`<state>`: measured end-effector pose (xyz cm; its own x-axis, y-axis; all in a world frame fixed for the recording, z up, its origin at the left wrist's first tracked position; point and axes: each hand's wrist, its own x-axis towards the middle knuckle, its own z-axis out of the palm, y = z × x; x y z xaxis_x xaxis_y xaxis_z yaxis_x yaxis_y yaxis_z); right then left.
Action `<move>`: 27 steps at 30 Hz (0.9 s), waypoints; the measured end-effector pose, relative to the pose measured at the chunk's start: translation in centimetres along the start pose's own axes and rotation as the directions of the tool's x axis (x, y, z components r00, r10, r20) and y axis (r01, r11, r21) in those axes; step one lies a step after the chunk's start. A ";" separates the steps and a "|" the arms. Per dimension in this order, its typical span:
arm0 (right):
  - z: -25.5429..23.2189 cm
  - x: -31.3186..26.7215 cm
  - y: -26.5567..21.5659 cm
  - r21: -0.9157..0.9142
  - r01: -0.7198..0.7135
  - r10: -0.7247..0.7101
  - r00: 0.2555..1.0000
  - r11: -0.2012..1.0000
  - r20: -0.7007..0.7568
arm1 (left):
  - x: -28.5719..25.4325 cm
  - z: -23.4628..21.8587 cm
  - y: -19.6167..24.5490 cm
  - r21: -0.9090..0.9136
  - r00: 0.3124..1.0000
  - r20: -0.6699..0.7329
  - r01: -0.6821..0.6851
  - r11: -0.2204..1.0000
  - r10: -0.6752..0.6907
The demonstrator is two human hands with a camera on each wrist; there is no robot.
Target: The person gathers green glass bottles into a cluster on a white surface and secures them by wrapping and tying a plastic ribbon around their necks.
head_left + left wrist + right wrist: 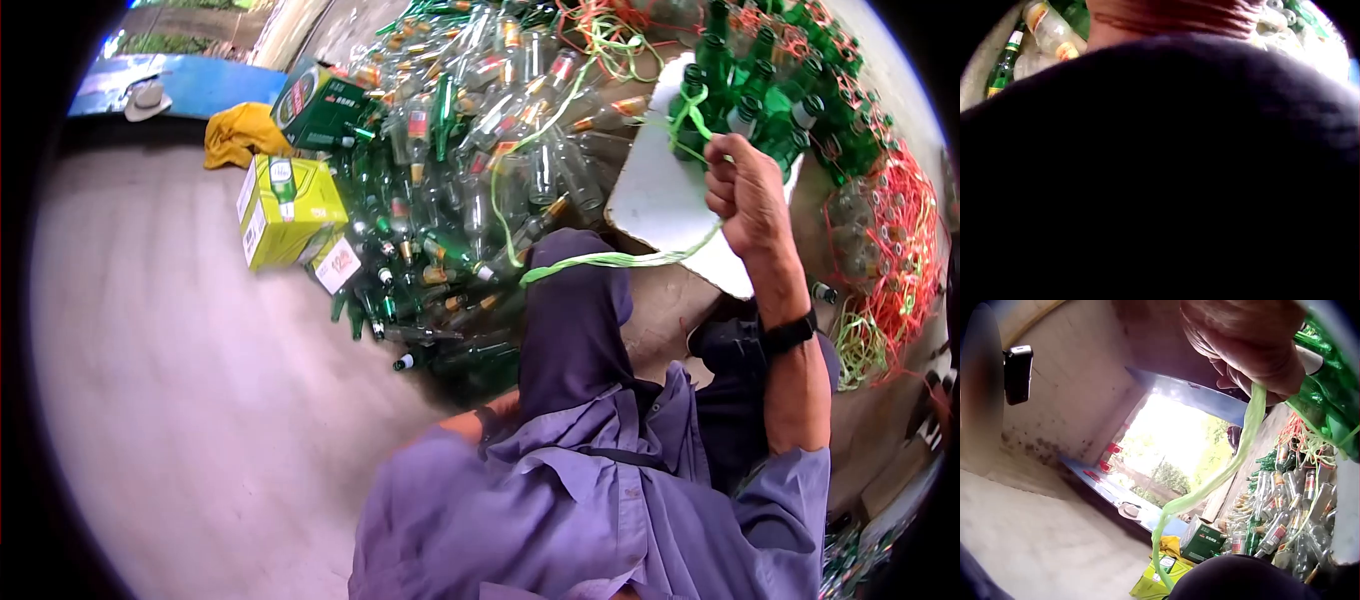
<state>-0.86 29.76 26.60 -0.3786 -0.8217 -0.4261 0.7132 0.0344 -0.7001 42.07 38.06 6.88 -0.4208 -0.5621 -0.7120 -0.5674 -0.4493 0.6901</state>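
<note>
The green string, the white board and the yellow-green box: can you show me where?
Green string [605, 260]: head view, on its thick lower stretch.
White board [655, 195]: head view, on its bare top.
Yellow-green box [309, 200]: head view, on its printed side.

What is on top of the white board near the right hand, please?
Green glass bottles stand on the white board, and light-green twine crosses in front of one. The surface beneath the bottles and behind the right hand is hidden.

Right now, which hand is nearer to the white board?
Right. The right hand appears over the white board; the left hand is farther, mostly hidden by the left leg.
</note>
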 end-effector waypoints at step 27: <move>0.4 -2.6 0.0 -0.136 -0.101 0.099 0.995 0.986 -0.024 | -1.4 4.7 27.3 0.551 0.841 -0.005 -0.449 0.703 0.541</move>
<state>0.39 31.71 27.95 -0.3205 -0.8002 -0.5069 0.6612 0.1943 -0.7247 23.87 29.84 26.08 -0.6575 -0.7190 -0.2254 -0.6005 0.3193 0.7332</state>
